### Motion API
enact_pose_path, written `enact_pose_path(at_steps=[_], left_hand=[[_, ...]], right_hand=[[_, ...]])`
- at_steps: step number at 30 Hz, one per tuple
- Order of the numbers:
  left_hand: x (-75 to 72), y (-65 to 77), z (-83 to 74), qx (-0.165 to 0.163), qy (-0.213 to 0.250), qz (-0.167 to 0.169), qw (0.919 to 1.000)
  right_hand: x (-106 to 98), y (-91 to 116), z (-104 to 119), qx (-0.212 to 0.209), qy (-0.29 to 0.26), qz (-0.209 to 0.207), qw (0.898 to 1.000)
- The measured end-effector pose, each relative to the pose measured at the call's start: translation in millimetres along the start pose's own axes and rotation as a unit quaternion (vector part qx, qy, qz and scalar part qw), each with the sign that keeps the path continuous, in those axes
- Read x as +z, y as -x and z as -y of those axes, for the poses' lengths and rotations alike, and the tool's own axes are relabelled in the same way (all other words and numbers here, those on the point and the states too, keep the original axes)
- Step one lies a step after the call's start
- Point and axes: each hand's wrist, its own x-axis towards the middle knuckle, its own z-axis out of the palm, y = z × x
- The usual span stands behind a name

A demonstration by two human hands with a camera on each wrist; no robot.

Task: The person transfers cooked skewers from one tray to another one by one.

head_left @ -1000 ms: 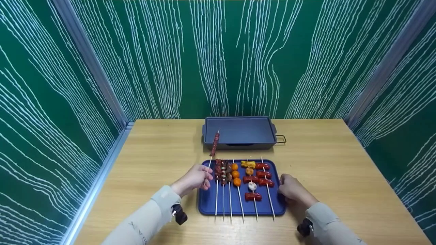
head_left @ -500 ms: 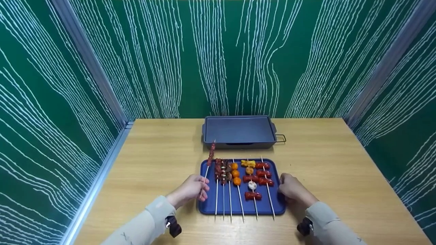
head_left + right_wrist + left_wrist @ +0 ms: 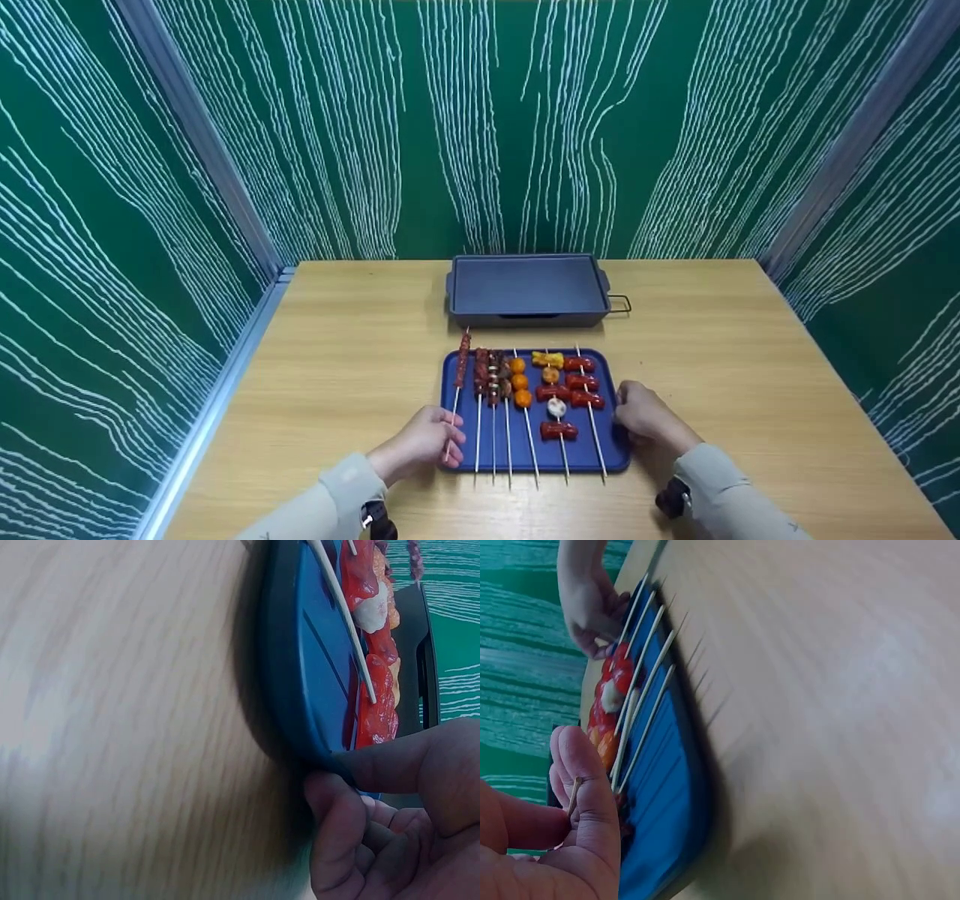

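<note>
Between thumb and fingers, my left hand [image 3: 421, 444] pinches the stick of a dark red meat skewer [image 3: 463, 364]. The skewer is tilted over the left side of a blue tray [image 3: 465, 450]; whether it touches the tray I cannot tell. My right hand [image 3: 646, 416] grips the tray's right rim, thumb on top and fingers curled beneath in the right wrist view. On the tray lie another meat skewer [image 3: 481, 371], darker skewers [image 3: 493, 379], an orange ball skewer [image 3: 520, 382], a mixed skewer with a white slice [image 3: 556, 407], and a red sausage skewer [image 3: 583, 382].
Behind the tray stands a dark grey rectangular grill [image 3: 529, 289] with a wire handle [image 3: 620, 304] on its right. Both sit on a wooden table [image 3: 337, 337]. Green walls with white lines [image 3: 450, 127] enclose the table's back and sides.
My left hand has come toward me and down with the meat skewer, whose tip has dropped from over the grill to the tray's far left corner. My right hand stays on the rim.
</note>
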Motion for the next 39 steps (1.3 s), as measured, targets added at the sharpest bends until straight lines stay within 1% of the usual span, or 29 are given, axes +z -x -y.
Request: enact_pose_path(at_steps=[7, 13, 18, 25, 29, 34, 39], left_hand=[[2.6, 0.8, 11.7, -0.007, -0.005, -0.004, 1.0000], [5.7, 0.4, 20.9, -0.011, 0.011, -0.008, 0.9999], [9.3, 0.4, 23.5, -0.016, 0.020, -0.010, 0.9996], [10.6, 0.7, 19.7, -0.033, 0.019, -0.006, 0.9993], [8.3, -0.4, 16.0, -0.040, -0.001, 0.002, 0.9992], [5.0, -2.0, 10.3, -0.052, -0.021, 0.005, 0.9984], [3.4, -3.2, 6.1, -0.063, -0.061, 0.003, 0.9961]], right_hand=[[-0.9, -1.0, 0.6, 0.005, 0.005, 0.011, 1.000], [-0.2, -0.4, -0.2, 0.003, 0.004, 0.014, 1.000], [-0.1, 0.9, -0.3, 0.001, 0.008, 0.012, 1.000], [0.4, 1.4, -1.6, -0.011, 0.016, 0.002, 1.000], [-0.2, 0.6, -1.5, -0.016, 0.021, 0.000, 1.000], [-0.9, -0.4, -0.9, -0.010, 0.020, 0.000, 1.000], [-1.7, 0.3, -1.2, -0.015, 0.018, 0.001, 1.000]])
